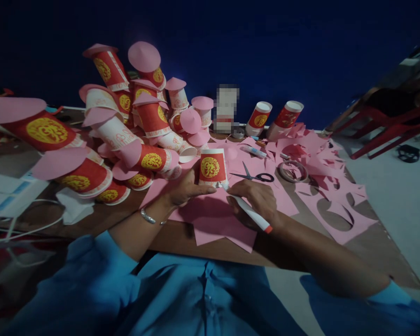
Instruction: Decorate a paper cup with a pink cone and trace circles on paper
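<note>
A red paper cup [212,169] with a yellow round emblem and white bands stands in front of me. My left hand [187,189] grips it low on its left side, the thumb along the bottom band. In my right hand [254,198] is a white marker [252,213] with a red end. The marker slants toward the cup, and my fingertips are by the cup's lower right edge; its tip is hard to make out. Pink paper sheets [210,219] lie beneath both hands. Black scissors [252,177] rest with blades apart just beyond my right hand.
Many paper cups with pink cone tops [152,116] are piled on the left. Two stacks of cups [259,119] stand at the back. Pink paper scraps [332,200] and a tape roll [293,171] lie on the right. A red chair [374,126] is beyond the table.
</note>
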`<state>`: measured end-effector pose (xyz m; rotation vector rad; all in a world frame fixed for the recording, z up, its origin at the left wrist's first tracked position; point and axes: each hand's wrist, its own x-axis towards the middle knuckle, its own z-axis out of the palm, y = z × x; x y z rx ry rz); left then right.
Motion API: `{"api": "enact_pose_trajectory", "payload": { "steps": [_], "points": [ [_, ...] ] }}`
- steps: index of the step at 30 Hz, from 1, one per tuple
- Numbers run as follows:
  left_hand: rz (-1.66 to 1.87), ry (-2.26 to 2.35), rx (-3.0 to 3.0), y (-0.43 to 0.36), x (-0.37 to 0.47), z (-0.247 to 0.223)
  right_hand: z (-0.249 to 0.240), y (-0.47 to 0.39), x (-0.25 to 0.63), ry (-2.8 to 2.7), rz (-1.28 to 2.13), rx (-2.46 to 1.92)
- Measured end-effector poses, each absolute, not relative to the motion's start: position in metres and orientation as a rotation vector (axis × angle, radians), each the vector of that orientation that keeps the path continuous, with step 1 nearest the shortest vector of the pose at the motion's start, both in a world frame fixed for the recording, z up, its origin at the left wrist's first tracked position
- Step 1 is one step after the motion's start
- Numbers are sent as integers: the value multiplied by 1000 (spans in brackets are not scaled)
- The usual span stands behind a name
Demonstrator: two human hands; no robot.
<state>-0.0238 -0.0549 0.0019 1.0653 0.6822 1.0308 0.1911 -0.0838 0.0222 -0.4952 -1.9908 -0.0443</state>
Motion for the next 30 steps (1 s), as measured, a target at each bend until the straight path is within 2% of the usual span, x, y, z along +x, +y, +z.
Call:
{"api": "enact_pose_trajectory", "payload": {
  "steps": [30],
  "points": [
    [1017,692,1072,-56,-24,5,28,-86,191,-1997,-22,-503]
  ]
}}
